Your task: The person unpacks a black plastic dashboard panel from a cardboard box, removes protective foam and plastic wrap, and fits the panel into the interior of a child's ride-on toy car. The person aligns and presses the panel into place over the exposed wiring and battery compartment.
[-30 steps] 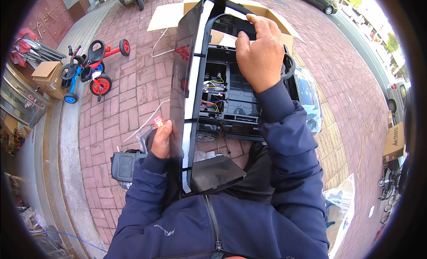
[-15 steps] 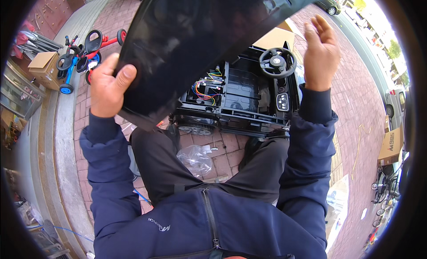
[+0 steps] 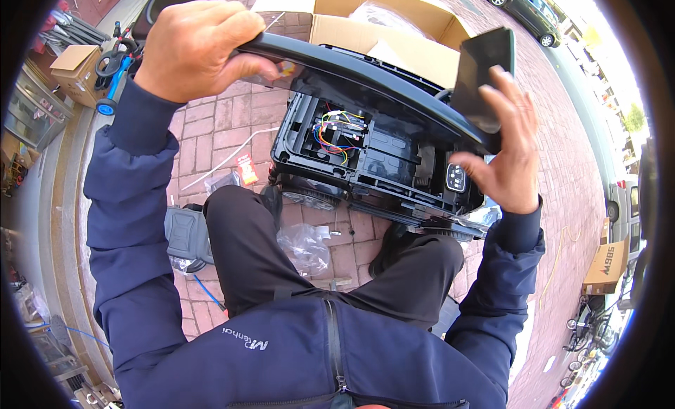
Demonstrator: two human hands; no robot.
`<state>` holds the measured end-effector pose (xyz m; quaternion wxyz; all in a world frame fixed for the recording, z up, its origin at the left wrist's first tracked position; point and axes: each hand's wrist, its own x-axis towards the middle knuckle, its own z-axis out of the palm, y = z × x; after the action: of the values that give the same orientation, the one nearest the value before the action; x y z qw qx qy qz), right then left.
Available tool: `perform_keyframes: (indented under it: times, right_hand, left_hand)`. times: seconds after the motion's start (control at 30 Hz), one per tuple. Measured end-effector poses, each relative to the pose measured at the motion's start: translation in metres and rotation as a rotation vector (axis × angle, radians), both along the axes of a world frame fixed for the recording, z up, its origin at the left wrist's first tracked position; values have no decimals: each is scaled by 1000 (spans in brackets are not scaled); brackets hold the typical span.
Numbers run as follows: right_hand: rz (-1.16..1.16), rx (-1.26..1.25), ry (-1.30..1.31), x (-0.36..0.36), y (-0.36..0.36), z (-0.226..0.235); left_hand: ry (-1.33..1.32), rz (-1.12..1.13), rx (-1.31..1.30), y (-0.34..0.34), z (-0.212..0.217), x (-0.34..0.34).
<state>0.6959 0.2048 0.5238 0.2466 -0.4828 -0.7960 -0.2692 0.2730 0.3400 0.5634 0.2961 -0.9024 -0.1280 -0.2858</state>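
Black plastic body panel (image 3: 351, 65) slants over the far side of a ride-on toy car's uncovered chassis (image 3: 383, 143), its glossy, curved rim clenched in the curled fingers of the left hand (image 3: 200, 52); the right hand (image 3: 513, 145), fingers spread, is at the other end, contact unclear. Should the left grip slip with that end unsupported, the slick panel could drop, scuffing its shine or snagging loose, coloured wires (image 3: 325, 137) in the moulded chassis. Rough, reddish brick paving (image 3: 218, 136) lies beneath.
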Motion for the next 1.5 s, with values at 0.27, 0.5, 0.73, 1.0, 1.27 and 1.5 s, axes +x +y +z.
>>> perform_keyframes:
  times: [0.27,0.5,0.73,1.0,1.27,1.5]
  right_hand:
    - [-135,-113,229,-81,17,-72]
    - [-270,-300,258,-177,40,-158]
    - [129,-365,303,-181,63,-168]
    - [-202,-707,231,-120,69,-186]
    - [-106,-704,311,-112,75,-205]
    - [-118,-701,380,-113,76,-205]
  left_hand:
    - [-1032,322,-652,30,-106,64]
    - [-1222,-229,-1935,-13,-216,141]
    - [-1157,29,-2018,53,-232,100]
    - [-973,121,-1994,100,-241,71]
    - [-972,221,-2013,104,-253,76]
    - [-1011,313,-1913,109,-258,71]
